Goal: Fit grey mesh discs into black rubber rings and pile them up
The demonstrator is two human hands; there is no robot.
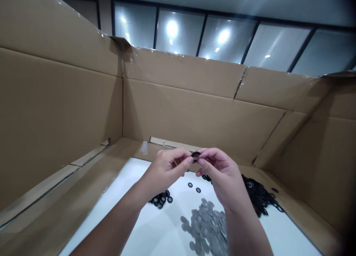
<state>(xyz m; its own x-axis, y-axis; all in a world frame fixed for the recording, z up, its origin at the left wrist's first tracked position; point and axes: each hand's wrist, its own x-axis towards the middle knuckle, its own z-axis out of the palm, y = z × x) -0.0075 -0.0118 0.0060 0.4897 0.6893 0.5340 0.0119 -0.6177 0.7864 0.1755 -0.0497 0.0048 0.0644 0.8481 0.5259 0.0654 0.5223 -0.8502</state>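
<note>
I'm remotely viewing L hand [170,169] & R hand [224,172] pinching blk ring [195,153] nr frame ctr; gray discs [206,226] are lying lower ctr, blk ring pile [256,195] lower R.

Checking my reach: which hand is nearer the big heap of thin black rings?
Right: your right hand partly hides the heap, at its left; your left hand is farther left.

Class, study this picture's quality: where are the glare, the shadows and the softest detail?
Head view: white glare spots on the panes; head view: diagonal shadow on the right of the cardboard box, darkened right picture edge; head view: grey discs soft and merging, and the black ring between left hand and right hand too small to read in detail.
</note>
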